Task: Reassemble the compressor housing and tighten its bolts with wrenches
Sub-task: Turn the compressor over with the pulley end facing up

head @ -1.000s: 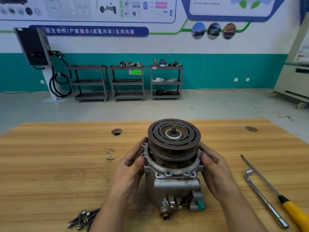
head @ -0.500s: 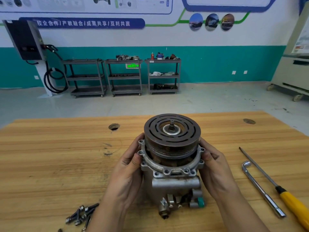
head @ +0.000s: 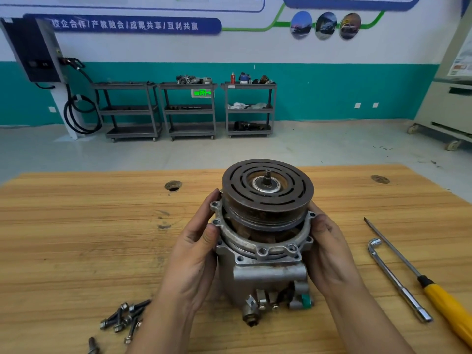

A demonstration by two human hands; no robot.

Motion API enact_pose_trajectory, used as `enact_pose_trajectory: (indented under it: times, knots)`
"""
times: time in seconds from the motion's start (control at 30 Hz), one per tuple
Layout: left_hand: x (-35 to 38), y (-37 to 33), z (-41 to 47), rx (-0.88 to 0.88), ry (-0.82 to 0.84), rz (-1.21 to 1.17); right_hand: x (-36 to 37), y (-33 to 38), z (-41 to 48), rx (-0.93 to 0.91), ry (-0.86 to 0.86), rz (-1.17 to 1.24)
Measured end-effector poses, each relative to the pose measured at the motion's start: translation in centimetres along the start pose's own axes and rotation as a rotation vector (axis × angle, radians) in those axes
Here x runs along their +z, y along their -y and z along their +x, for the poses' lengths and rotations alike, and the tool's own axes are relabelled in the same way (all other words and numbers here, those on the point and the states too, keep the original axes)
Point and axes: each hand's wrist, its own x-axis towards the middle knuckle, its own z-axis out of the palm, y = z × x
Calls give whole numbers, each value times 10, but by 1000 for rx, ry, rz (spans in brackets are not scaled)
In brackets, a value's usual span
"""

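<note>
The compressor (head: 265, 274) stands upright on the wooden table (head: 76, 238), its rusty slotted pulley (head: 267, 190) on top. The front cover flange (head: 258, 247) with its bolt holes sits on the grey housing, slightly tilted. My left hand (head: 196, 254) grips the flange's left side, thumb on the rim. My right hand (head: 329, 251) holds the right side, fingers curled round the flange. Several loose bolts (head: 125, 319) lie at the front left. An L-shaped socket wrench (head: 394, 278) lies to the right.
A yellow-handled screwdriver (head: 434, 292) lies beside the wrench at the right edge. Two round holes (head: 173, 186) are cut in the tabletop. Behind the table are open floor, three grey carts (head: 189, 111) and a wall charger.
The view has dipped lower and the compressor sits higher in frame. Both hands stay on the flange, which has turned slightly on the housing.
</note>
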Motion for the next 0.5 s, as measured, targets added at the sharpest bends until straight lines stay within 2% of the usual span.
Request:
enact_pose_trajectory:
  times: [0.2, 0.5]
  knots:
    - [-2, 3, -1, 7, -20, -2, -1, 0, 1, 41, -70, 30]
    - [-9, 4, 1, -25, 18, -30, -5, 1, 1, 83, -62, 42]
